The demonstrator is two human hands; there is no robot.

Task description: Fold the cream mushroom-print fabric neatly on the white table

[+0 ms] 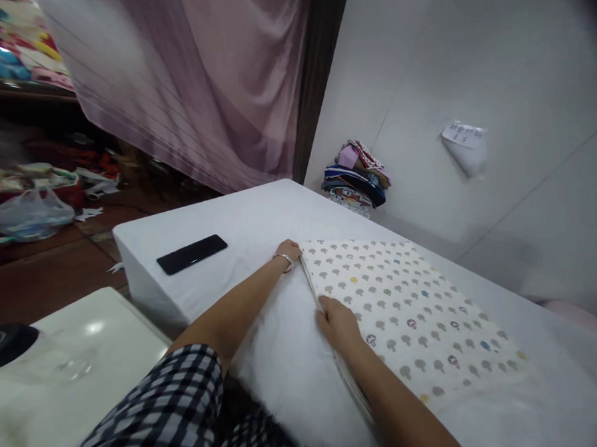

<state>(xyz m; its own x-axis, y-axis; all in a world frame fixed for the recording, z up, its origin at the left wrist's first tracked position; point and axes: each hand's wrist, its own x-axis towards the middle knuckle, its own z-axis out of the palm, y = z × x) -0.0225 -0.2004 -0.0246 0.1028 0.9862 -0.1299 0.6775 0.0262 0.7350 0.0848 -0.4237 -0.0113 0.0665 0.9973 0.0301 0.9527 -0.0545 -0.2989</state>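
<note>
A cream cloth [397, 305] printed with grey mushroom shapes and a few coloured ones lies folded in layers on the white-covered table. At its far left corner, my left hand [290, 250], with a bracelet at the wrist, pinches the edge between closed fingers. My right hand [340, 323] grips the same layered edge nearer to me, thumb on the near side and fingers over the top. White fluffy material [290, 364] hangs below that edge, in front of my body. A black phone [193, 254] lies on the table left of my left hand.
The white table [258, 209] runs along a wall with a paper pouch [465, 148]. A stack of folded cloths [355, 180] stands behind it. A pink curtain [211, 88] hangs at the back. Lower left is a white surface [104, 334]; a plastic bag [35, 214] lies beyond.
</note>
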